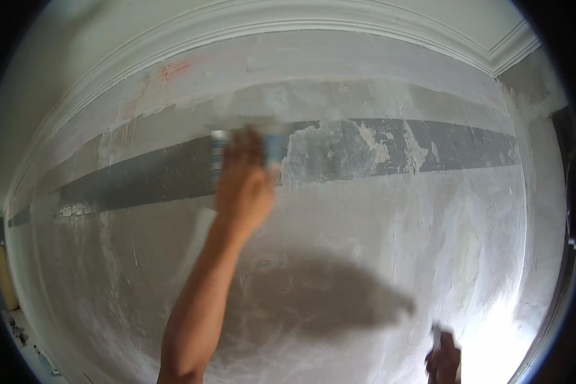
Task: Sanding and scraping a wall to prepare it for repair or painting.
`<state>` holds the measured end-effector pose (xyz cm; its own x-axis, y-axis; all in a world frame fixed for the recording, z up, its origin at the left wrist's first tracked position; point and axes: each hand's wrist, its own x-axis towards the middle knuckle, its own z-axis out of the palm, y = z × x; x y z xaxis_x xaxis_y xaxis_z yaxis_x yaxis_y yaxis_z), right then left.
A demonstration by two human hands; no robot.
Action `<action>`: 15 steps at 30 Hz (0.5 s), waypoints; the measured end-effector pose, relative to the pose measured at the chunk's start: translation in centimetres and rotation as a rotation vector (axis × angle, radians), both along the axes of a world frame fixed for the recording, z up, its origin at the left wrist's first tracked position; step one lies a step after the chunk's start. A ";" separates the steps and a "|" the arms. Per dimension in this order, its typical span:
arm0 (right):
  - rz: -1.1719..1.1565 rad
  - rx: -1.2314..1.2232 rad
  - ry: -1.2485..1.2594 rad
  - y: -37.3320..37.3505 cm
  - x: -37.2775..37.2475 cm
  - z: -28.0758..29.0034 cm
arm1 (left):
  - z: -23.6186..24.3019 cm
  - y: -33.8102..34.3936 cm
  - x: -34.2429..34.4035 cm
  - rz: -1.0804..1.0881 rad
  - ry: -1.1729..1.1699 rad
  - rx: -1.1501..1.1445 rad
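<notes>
- The scraper (246, 144) is a flat blade tool, blurred, with a pale blue-and-silver blade showing on both sides of the fingers; it lies against the wall (377, 224) right at the dark band (153, 176), near the middle of the view.
- The left hand (243, 185) is raised on a long bare forearm and is closed around the scraper, fingers spread over its back; the blur hides the exact grip.
- The right hand (443, 361) sits low at the bottom right edge, closed on a small dark thing (436, 333) that pokes up above it; what it is cannot be told.
- Count: two hands, one scraper, one small dark thing.
- The wall is grey, patchy plaster with pale smears; one dark grey band runs across it, with flaked pale patches (339, 150) just right of the scraper.
- One white moulding (288, 16) curves along the top of the wall, with a reddish smear (173, 69) below it.
- One shadow (326, 291) of the arm falls across the lower wall.
</notes>
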<state>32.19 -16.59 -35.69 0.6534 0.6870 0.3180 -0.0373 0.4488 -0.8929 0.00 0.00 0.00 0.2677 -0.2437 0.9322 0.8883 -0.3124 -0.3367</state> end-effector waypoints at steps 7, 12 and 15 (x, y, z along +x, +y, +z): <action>-0.540 0.509 -1.220 2.1 -8.6 25.1 | 1.4 0.2 -2.3 -0.014 -0.108 -0.097; -0.618 0.413 -1.423 5.9 -11.9 33.5 | -1.2 -0.2 0.4 -0.074 0.128 -0.049; -0.584 0.391 -1.558 7.2 -13.7 33.4 | 0.5 -0.5 -1.6 0.059 0.087 -0.075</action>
